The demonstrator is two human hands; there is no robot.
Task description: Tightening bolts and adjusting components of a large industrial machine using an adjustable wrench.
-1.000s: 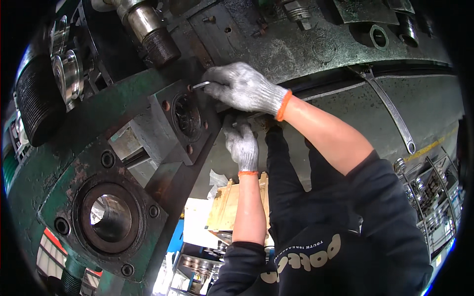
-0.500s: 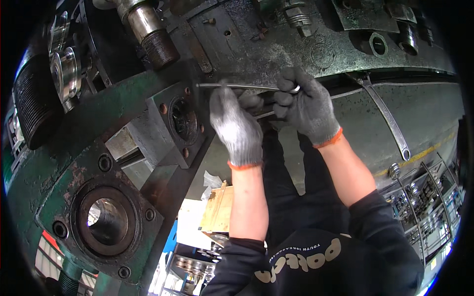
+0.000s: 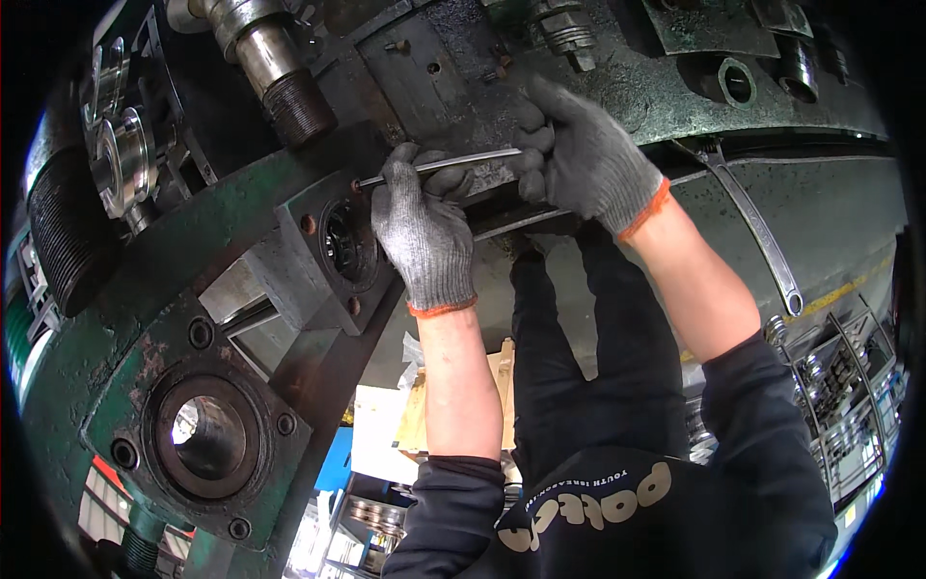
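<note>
A thin, shiny metal rod (image 3: 482, 157) runs sideways between my two gloved hands. Its left tip meets a bolt hole at the upper corner of a square steel block (image 3: 285, 259), which has a large round bore. My left hand (image 3: 420, 236) is closed around the rod close to that hole. My right hand (image 3: 593, 159) has its fingers curled at the rod's other end, which they cover. Both hands wear grey knit gloves with orange cuffs.
A green machine frame with a round flange (image 3: 203, 429) fills the left. Threaded shafts (image 3: 299, 106) stand at upper left. On the dark machine bed lie a wrench (image 3: 752, 217) and a metal ring (image 3: 738, 84). A rack of metal parts (image 3: 839, 386) stands at right.
Both hands have moved left with the rod, my right one also upward. The rod's left tip has come to the hole in the block's corner. The view has shifted slightly.
</note>
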